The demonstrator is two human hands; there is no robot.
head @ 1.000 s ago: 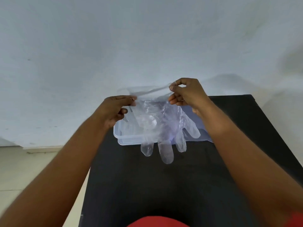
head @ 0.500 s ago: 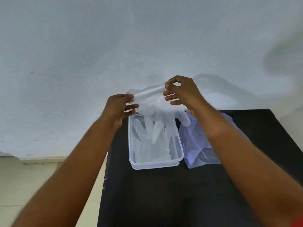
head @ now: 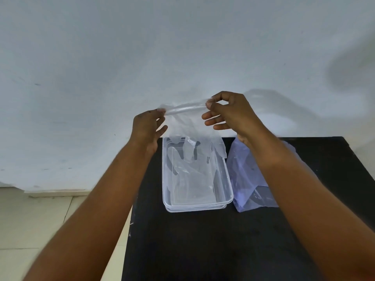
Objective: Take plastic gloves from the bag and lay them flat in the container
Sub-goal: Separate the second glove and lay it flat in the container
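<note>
While the left hand (head: 147, 128) and right hand (head: 229, 114) each pinch one clear glove (head: 190, 126) by its cuff, its fingers dangle into the one container (head: 228, 179) at the table's (head: 203, 250) far edge, one bag (head: 247, 179) just beside.

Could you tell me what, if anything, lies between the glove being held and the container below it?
Nothing visible does. The clear plastic glove, stretched between left hand and right hand, hangs over the open clear plastic container, which holds only earlier gloves.
</note>
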